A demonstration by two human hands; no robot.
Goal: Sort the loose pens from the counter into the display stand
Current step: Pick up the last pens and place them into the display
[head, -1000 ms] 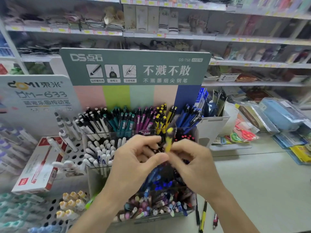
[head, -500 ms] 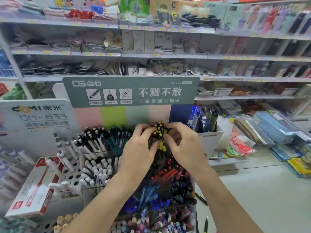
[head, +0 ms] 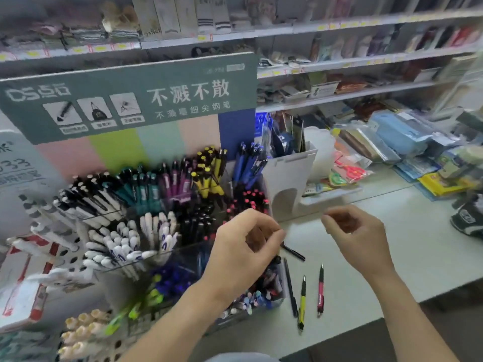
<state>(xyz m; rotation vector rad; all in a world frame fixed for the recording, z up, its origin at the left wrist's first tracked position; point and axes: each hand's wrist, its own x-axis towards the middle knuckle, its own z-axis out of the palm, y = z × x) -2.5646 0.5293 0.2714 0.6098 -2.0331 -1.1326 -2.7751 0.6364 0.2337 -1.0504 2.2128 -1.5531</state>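
Observation:
The tiered clear display stand (head: pixel 112 150) holds pens grouped by colour, with the yellow pens (head: pixel 209 176) in its back row. On the grey counter (head: pixel 418 257) to its right lie a black pen (head: pixel 290 288), a yellow pen (head: pixel 302 304) and a red pen (head: pixel 320 288), roughly side by side. A second black pen (head: pixel 294 252) lies just beyond them. My left hand (head: pixel 245 249) hovers over the stand's right front corner, fingers loosely curled and holding nothing. My right hand (head: pixel 358 236) hangs above the counter, also loosely curled and holding nothing.
A white cardboard holder (head: pixel 287 176) with blue pens stands right of the stand. Packaged stationery (head: pixel 397 137) and scissors (head: pixel 350 171) lie at the back right, and a dark object (head: pixel 467 218) sits at the right edge. White marker racks (head: pixel 65 223) are on the left. Shelves fill the background.
Both hands have drawn back from the yellow row at the stand's rear toward the front. The yellow pen they held is no longer in them. The view has tilted down and right.

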